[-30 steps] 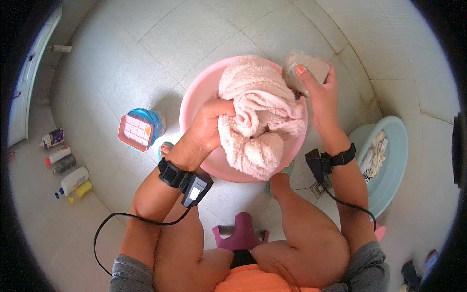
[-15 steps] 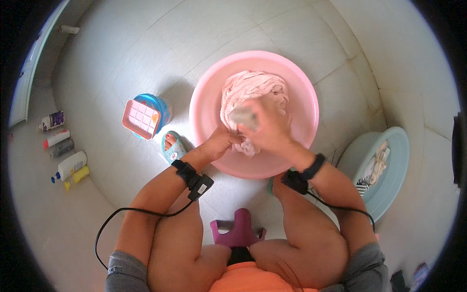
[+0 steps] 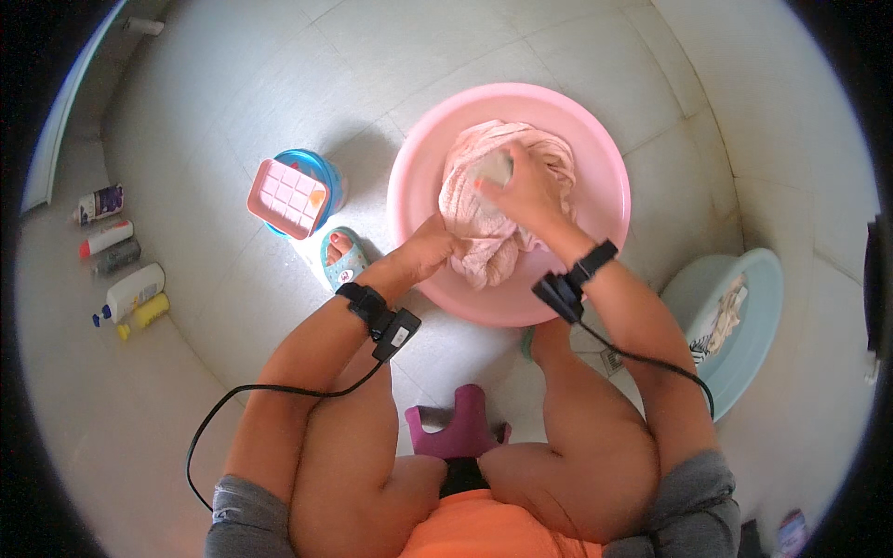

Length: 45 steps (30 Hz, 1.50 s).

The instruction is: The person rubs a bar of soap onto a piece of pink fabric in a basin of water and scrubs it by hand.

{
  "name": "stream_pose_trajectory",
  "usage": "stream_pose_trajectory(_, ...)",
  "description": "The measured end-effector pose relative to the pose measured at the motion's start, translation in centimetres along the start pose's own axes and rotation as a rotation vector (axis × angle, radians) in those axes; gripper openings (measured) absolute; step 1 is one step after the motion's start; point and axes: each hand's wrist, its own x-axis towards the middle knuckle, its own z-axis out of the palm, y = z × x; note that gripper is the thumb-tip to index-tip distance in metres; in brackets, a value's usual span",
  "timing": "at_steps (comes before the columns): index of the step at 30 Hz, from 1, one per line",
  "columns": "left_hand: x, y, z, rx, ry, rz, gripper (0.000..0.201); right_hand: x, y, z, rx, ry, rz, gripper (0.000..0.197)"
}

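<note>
A wet-looking pink cloth lies bunched in a round pink basin on the floor in front of me. My left hand is closed on the cloth's left edge, close to the basin's near-left rim. Over the cloth, my right hand grips a pale greyish block against the fabric's upper part. The block is blurred and partly covered by my fingers, so its exact kind cannot be made out.
Left of the basin, a pink tray rests on a blue bucket. A tilted pale-blue tub with clothes stands at right. Several bottles line the left wall. A purple stool is beneath me.
My right hand has moved the pale block farther up the cloth, away from my left hand. The near end of the cloth looks more spread out. The whole view has shifted slightly.
</note>
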Motion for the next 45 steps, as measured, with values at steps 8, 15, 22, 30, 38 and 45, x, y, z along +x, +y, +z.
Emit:
stream_pose_trajectory(8, -1.2, 0.8, 2.2, 0.14, 0.036, 0.213, 0.056, 0.6, 4.2, 0.5, -0.442, 0.178, -0.318, 0.052)
stream_pose_trajectory(15, -1.2, 1.8, 0.8, 0.472, 0.042, -0.115, 0.072, -2.5, -0.8, 2.0, -0.237, -0.039, -0.209, 0.045)
stream_pose_trajectory(22, -0.3, -0.8, 0.4, 0.274, 0.089, 0.269, 0.07, 3.9, 4.5, -1.9, -0.694, 0.202, -0.264, 0.032)
stream_pose_trajectory(30, -1.3, 0.3, -0.6, 0.477, 0.068, -0.138, 0.058, -3.3, -0.4, 3.1, -0.239, 0.064, -0.493, 0.024)
stream_pose_trajectory(38, -1.6, 1.1, 1.1, 0.366, 0.042, 0.127, 0.046, 2.2, 3.9, -0.6, -0.676, 0.289, -0.345, 0.016)
stream_pose_trajectory(45, -0.8, -0.5, -0.7, 0.446, 0.151, -0.126, 0.038, -2.2, 1.5, 3.5, -0.536, 0.192, -0.656, 0.018)
